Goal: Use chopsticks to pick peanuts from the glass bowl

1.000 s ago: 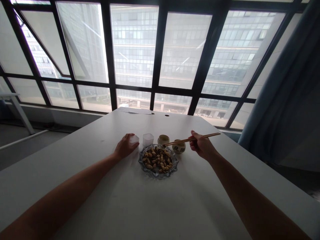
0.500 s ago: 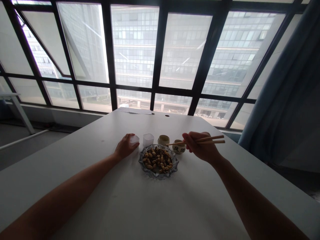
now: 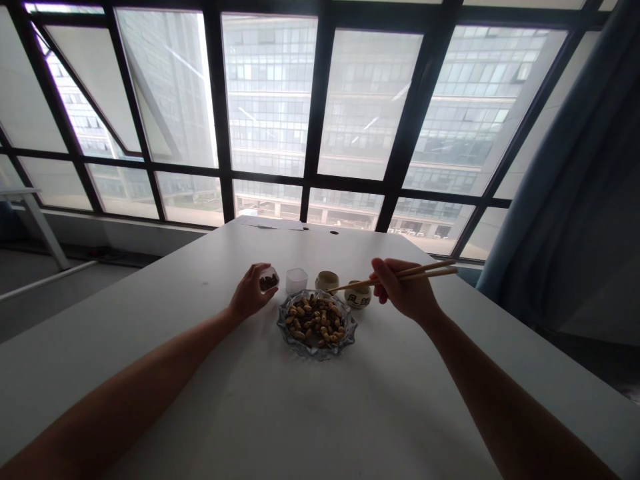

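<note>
My left hand [image 3: 251, 293] is closed around a small clear plastic cup [image 3: 273, 272], tilted so that its mouth faces me. Dark brown pieces [image 3: 269, 283] show inside it; their kind is hard to make out. In my right hand [image 3: 405, 290] is a pair of wooden chopsticks [image 3: 431, 268], their tips reaching left over the near side of a pale ceramic cup [image 3: 327, 279]. Below the tips stands a scalloped glass bowl [image 3: 350, 335] full of unshelled peanuts [image 3: 313, 317], with darker bits among them.
A second clear plastic cup [image 3: 297, 279] stands behind the bowl. Close to my right hand is a ceramic cup with black characters [image 3: 357, 297]. Everything rests on a white table [image 3: 240, 407]. Papers [image 3: 280, 224] lie at its far end, before large windows.
The plastic cup in my left hand has tipped towards me, bringing its dark contents into sight. My right hand has shifted slightly right with the chopsticks, and its fingers have changed position.
</note>
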`<action>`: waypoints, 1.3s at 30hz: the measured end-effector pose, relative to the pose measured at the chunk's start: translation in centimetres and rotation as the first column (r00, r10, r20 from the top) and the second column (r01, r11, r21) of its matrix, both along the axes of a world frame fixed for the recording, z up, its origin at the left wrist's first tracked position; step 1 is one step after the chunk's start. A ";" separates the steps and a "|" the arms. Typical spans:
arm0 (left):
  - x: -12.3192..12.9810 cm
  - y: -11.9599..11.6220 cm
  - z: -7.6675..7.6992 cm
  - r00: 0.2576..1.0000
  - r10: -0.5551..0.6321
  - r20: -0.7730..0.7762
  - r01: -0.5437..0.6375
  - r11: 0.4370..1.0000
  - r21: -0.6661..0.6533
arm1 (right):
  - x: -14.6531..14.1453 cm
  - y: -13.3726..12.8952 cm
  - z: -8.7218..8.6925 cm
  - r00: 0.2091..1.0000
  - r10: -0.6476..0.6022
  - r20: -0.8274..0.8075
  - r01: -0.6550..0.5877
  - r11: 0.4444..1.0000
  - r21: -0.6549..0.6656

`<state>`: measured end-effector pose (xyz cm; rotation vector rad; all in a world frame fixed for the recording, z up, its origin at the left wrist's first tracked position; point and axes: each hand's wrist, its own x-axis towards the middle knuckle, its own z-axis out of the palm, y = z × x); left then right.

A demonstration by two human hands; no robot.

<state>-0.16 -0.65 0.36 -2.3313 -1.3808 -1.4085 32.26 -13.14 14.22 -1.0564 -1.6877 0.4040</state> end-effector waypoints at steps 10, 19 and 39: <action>0.1 -0.2 0.2 0.997 -0.058 -0.058 0.064 0.993 0.104 | 1.2 1.7 0.2 0.829 -0.231 -0.510 0.126 0.965 -0.231; 0.3 -0.1 0.0 0.992 -0.106 -0.071 0.117 0.979 0.165 | -5.2 0.0 -2.7 0.997 0.048 -0.063 -0.035 0.980 0.194; 0.2 0.2 -0.4 0.989 -0.149 -0.002 0.149 0.989 -0.005 | -6.4 2.9 -3.6 0.984 0.135 -0.118 -0.138 0.990 -0.014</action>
